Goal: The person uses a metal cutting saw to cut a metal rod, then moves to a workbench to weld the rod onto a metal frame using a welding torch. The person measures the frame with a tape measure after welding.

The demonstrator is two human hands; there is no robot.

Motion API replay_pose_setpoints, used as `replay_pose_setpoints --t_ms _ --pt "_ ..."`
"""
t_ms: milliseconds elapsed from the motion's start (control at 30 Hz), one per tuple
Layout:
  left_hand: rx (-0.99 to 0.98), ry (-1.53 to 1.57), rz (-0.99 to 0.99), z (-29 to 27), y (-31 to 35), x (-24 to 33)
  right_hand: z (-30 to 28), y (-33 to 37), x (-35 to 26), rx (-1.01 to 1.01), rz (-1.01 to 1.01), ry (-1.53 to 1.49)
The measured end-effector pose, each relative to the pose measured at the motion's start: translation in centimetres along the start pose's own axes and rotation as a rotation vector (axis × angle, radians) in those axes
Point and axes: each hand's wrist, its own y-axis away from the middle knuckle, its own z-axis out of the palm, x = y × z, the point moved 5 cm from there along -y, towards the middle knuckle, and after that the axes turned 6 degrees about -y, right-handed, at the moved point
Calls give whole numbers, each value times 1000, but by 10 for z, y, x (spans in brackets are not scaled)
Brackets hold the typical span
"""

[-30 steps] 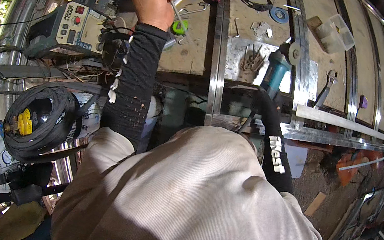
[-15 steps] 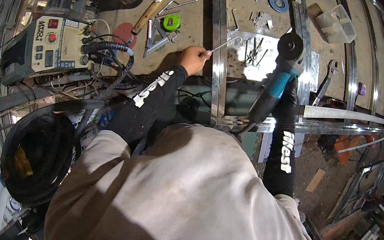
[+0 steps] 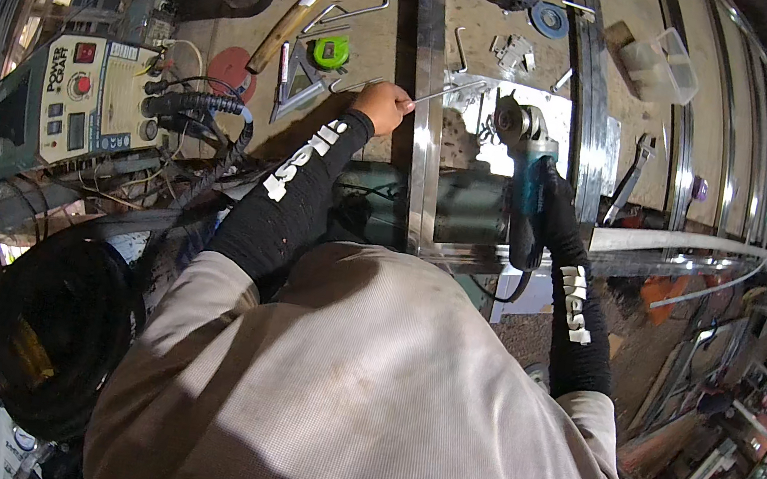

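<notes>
My left hand pinches a thin metal rod, which sticks out to the right over a steel bar. In my right hand is a teal and black angle grinder, gripped by its body; much of this hand is dark and hard to make out. The grinder's disc stands tilted close to the rod's right end; whether they touch I cannot tell. Beneath the disc lies a bright sheet-metal plate.
A green tape measure, hammer and bent rods lie left of my left hand. Farther left stands a welding machine with cables. An adjustable wrench and plastic container are at right. Steel bars cross the bench.
My right hand has brought the grinder left, and its disc has turned from face-up to tilted near the rod. The left hand has barely moved and keeps the rod. The head view has shifted slightly.
</notes>
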Motion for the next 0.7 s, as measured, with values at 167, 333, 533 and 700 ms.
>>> replay_pose_setpoints --t_ms 167,333,533,700 --pt "-10 -65 -26 -2 3 0 15 -3 -9 24 134 -119" --pt "15 -80 -49 14 -3 0 25 -10 -24 -33 123 13" --pt "-67 -42 -14 11 -10 0 29 -27 -25 -25 234 47" --pt "41 -89 -44 8 -3 13 38 -38 -23 -59 275 50"
